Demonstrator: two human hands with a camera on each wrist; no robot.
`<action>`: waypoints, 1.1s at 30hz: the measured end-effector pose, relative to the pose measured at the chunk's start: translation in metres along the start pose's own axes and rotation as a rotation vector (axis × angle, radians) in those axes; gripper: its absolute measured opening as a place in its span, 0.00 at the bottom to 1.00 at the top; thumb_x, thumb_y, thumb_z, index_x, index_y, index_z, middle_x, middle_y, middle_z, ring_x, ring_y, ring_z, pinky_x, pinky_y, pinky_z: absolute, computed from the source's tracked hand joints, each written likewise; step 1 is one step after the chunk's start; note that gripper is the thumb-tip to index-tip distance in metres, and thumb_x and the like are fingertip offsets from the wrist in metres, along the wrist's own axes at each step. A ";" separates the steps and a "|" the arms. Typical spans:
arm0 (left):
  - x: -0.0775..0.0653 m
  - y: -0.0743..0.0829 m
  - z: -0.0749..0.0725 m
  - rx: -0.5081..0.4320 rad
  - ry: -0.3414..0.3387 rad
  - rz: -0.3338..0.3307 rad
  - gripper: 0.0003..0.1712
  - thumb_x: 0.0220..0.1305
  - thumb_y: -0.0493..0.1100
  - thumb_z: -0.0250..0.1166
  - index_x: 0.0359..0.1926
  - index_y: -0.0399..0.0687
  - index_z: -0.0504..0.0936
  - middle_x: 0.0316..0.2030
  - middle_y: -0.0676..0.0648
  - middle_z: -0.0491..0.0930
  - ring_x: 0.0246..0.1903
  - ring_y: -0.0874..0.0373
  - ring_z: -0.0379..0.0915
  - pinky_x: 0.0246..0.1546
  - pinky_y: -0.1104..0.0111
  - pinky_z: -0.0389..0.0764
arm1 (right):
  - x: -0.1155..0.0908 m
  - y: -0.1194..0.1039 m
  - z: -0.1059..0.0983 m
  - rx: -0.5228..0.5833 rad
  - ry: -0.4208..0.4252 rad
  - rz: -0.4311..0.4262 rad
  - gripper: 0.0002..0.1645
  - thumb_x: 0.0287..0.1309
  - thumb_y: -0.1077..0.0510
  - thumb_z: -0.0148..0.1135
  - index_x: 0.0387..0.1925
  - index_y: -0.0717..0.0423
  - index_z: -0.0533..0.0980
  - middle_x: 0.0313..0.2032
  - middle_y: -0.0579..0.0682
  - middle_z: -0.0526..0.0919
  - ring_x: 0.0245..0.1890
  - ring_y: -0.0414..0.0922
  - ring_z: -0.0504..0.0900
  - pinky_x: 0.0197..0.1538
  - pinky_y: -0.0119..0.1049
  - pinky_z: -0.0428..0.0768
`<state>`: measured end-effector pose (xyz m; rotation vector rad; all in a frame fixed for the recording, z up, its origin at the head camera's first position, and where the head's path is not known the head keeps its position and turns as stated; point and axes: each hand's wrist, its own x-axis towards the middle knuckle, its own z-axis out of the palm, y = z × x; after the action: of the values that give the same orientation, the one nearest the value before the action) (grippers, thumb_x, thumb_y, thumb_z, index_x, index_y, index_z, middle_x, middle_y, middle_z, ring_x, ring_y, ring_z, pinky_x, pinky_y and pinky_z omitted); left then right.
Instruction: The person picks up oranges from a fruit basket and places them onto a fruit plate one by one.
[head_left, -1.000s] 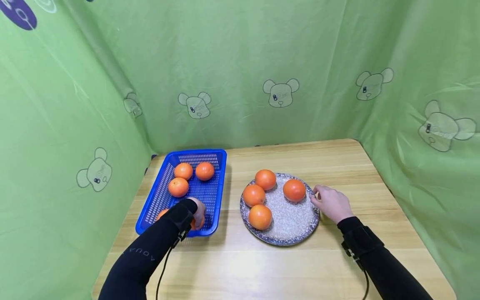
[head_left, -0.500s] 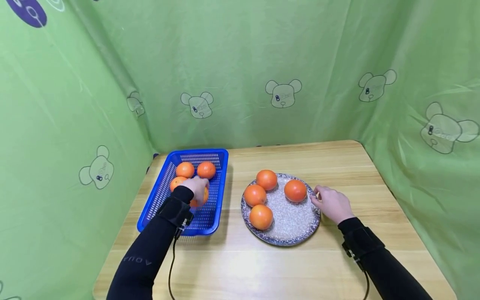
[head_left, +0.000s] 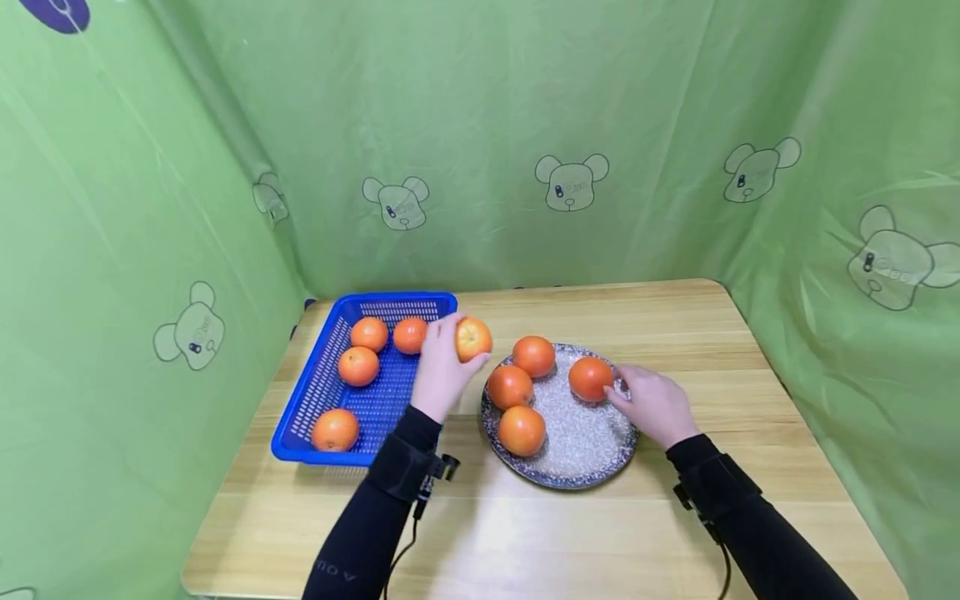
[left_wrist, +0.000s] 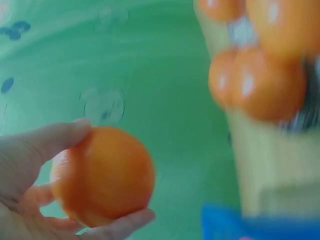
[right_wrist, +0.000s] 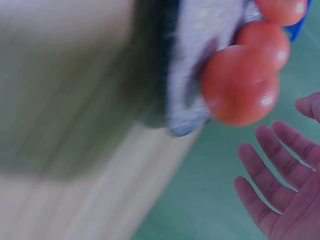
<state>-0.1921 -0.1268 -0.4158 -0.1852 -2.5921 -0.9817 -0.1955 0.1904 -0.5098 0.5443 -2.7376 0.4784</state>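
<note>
My left hand [head_left: 441,364] grips an orange [head_left: 473,338] between thumb and fingers, raised over the gap between the blue basket [head_left: 315,382] and the speckled plate [head_left: 577,454]. The left wrist view shows the fingers curved round this orange [left_wrist: 112,175]. At the plate's right rim is my right hand [head_left: 654,405], its fingers loosely spread beside an orange [head_left: 591,379] on the plate. From the right wrist the hand [right_wrist: 285,175] appears with parted fingers and nothing between them. Three oranges, the middle one [head_left: 510,388] among them, line the plate's left side.
Inside the basket lie several oranges: a group towards the back, including one [head_left: 357,367], and one [head_left: 335,430] at the front left corner. Basket and plate stand on a wooden table [head_left: 480,542]. A green curtain [head_left: 480,125] encloses the back and sides.
My left hand has lifted an orange out of the basket and carried it right towards the plate. My right hand has shifted slightly left, nearer the orange on the plate's right side.
</note>
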 end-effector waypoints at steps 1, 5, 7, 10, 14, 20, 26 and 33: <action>-0.004 0.004 0.006 -0.037 -0.004 -0.006 0.38 0.45 0.47 0.72 0.58 0.45 0.68 0.51 0.40 0.68 0.50 0.48 0.68 0.51 0.57 0.70 | 0.001 -0.006 -0.003 0.010 0.017 -0.018 0.22 0.53 0.47 0.61 0.43 0.60 0.75 0.30 0.51 0.80 0.25 0.45 0.78 0.27 0.40 0.75; -0.018 0.018 0.028 -0.141 -0.079 -0.012 0.38 0.47 0.48 0.71 0.59 0.45 0.67 0.52 0.40 0.67 0.48 0.50 0.69 0.50 0.58 0.70 | 0.008 -0.031 -0.012 0.061 0.076 -0.099 0.31 0.51 0.47 0.63 0.54 0.59 0.70 0.43 0.57 0.79 0.39 0.53 0.79 0.40 0.48 0.76; -0.025 0.025 0.037 -0.182 -0.129 -0.012 0.39 0.49 0.48 0.70 0.61 0.45 0.65 0.53 0.41 0.67 0.49 0.51 0.69 0.51 0.59 0.71 | 0.010 -0.041 -0.015 0.086 0.103 -0.158 0.38 0.48 0.48 0.65 0.60 0.56 0.66 0.50 0.58 0.76 0.47 0.55 0.76 0.47 0.50 0.74; -0.033 0.034 0.047 -0.208 -0.186 -0.002 0.41 0.49 0.50 0.69 0.62 0.44 0.63 0.54 0.41 0.66 0.49 0.52 0.70 0.50 0.60 0.71 | 0.013 -0.053 -0.017 0.100 0.135 -0.286 0.47 0.45 0.48 0.67 0.66 0.54 0.59 0.59 0.58 0.69 0.55 0.55 0.71 0.55 0.50 0.69; -0.040 0.044 0.056 -0.200 -0.219 0.023 0.43 0.49 0.50 0.70 0.63 0.43 0.61 0.54 0.42 0.68 0.48 0.52 0.70 0.47 0.61 0.73 | 0.014 -0.062 -0.015 0.118 0.179 -0.444 0.51 0.42 0.49 0.67 0.67 0.56 0.56 0.64 0.57 0.63 0.60 0.53 0.65 0.60 0.48 0.65; -0.047 0.056 0.059 -0.233 -0.249 0.057 0.46 0.47 0.50 0.71 0.64 0.42 0.58 0.56 0.43 0.68 0.48 0.54 0.70 0.44 0.65 0.74 | 0.013 -0.071 -0.011 0.170 0.227 -0.537 0.53 0.33 0.51 0.69 0.65 0.59 0.60 0.63 0.59 0.63 0.61 0.53 0.65 0.61 0.46 0.63; -0.052 0.064 0.059 -0.317 -0.299 0.043 0.49 0.47 0.47 0.71 0.66 0.44 0.55 0.62 0.46 0.63 0.54 0.56 0.67 0.51 0.66 0.71 | 0.014 -0.073 -0.009 0.210 0.234 -0.574 0.54 0.28 0.54 0.71 0.64 0.59 0.62 0.63 0.60 0.63 0.61 0.54 0.64 0.63 0.44 0.60; -0.055 0.061 0.058 -0.279 -0.333 0.026 0.42 0.53 0.52 0.65 0.65 0.45 0.58 0.59 0.46 0.65 0.51 0.58 0.68 0.48 0.67 0.73 | 0.011 -0.072 -0.008 0.233 0.185 -0.554 0.50 0.30 0.55 0.71 0.62 0.56 0.64 0.61 0.57 0.65 0.57 0.53 0.67 0.55 0.44 0.69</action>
<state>-0.1432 -0.0424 -0.4393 -0.4909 -2.7204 -1.4057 -0.1738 0.1269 -0.4795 1.2021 -2.2335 0.6600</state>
